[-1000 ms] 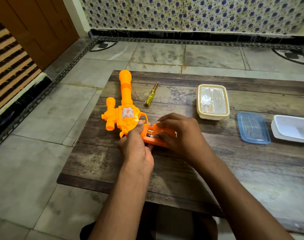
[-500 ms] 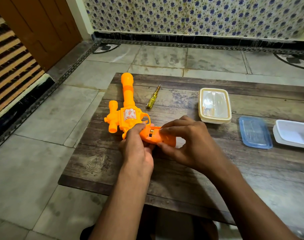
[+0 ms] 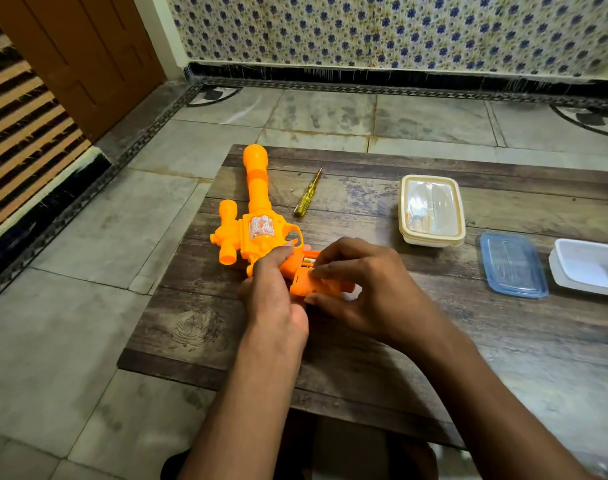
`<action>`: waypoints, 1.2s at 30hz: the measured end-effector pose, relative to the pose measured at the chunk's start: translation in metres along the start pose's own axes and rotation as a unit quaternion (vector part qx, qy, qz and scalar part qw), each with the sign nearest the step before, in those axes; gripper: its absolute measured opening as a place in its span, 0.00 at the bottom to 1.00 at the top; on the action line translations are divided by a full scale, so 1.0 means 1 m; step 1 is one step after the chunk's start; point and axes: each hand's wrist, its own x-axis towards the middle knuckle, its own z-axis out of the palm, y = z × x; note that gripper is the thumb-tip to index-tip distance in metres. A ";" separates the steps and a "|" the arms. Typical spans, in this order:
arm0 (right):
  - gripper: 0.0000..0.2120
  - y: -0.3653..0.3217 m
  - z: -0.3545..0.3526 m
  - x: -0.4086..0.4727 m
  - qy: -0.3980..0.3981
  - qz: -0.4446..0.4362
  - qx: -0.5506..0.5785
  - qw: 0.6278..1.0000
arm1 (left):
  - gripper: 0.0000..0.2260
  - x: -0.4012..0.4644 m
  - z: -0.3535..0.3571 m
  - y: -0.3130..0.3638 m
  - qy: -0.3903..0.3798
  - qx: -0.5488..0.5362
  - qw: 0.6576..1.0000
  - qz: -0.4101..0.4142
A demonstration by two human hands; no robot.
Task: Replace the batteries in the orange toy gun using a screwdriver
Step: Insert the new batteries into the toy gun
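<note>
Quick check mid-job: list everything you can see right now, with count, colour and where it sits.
toy gun: one, orange, left part of the table, barrel pointing away, grip under both hands
battery: at least one, gold end showing in the open grip
screwdriver: one, yellow handle, lying right of the barrel
lidded box: one, cream rim, clear lid, mid table
loose lid: one, blue, right of that box
open tub: one, white, right edge
table: one, dark wood, on grey floor tiles
left hand: grips the gun at the grip
right hand: fingers pinch the orange grip cover
</note>
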 end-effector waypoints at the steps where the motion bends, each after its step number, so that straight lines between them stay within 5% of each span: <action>1: 0.14 -0.001 0.002 0.000 0.009 0.002 -0.022 1.000 | 0.23 -0.001 0.001 0.000 0.000 -0.001 1.000 -0.003; 9: 0.13 -0.002 0.002 -0.003 0.004 0.016 -0.097 0.995 | 0.23 -0.001 0.002 -0.001 -0.016 -0.026 0.999 -0.016; 18: 0.12 0.005 0.004 0.001 0.005 0.086 0.000 0.996 | 0.14 -0.016 0.007 0.001 -0.023 -0.044 0.999 0.001; 28: 0.06 -0.002 0.004 0.008 0.035 0.083 -0.012 0.996 | 0.20 -0.017 0.005 0.000 -0.017 -0.051 0.998 0.012; 32: 0.11 0.001 0.002 0.007 0.023 0.087 0.011 0.996 | 0.23 -0.022 0.006 0.001 -0.025 -0.043 0.999 0.018; 36: 0.25 0.002 -0.010 0.004 0.021 0.183 0.084 0.979 | 0.24 -0.022 0.005 0.002 -0.030 -0.047 0.998 0.010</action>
